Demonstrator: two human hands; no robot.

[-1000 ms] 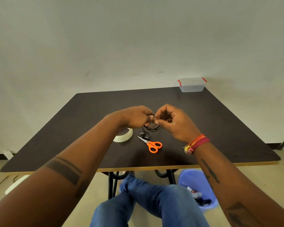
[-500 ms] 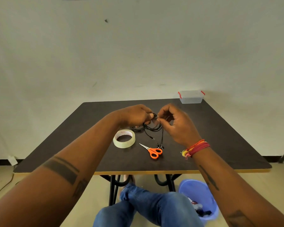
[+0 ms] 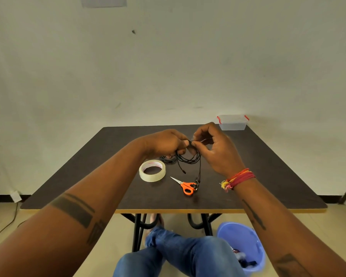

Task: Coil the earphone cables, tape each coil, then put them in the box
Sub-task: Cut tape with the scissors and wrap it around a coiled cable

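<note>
A pale, scuffed wall stands behind a dark brown table (image 3: 268, 176) with a light front edge and black metal legs, set on a beige floor. On the table are one roll of clear tape (image 3: 152, 170), one pair of orange-handled scissors (image 3: 185, 185) and one clear plastic box with red clips (image 3: 233, 122) at the far right corner. One lilac plastic bin (image 3: 246, 246) stands on the floor under the table's right side. Above the table's middle, the left hand (image 3: 165, 143) grips a thin black earphone cable (image 3: 189, 158), gathered into loose loops, while the right hand (image 3: 218, 150) pinches the same cable at the top. Two ends dangle: one stops short beside the tape, the other reaches the scissors' handles. More dark cable lies on the table below the left hand.
</note>
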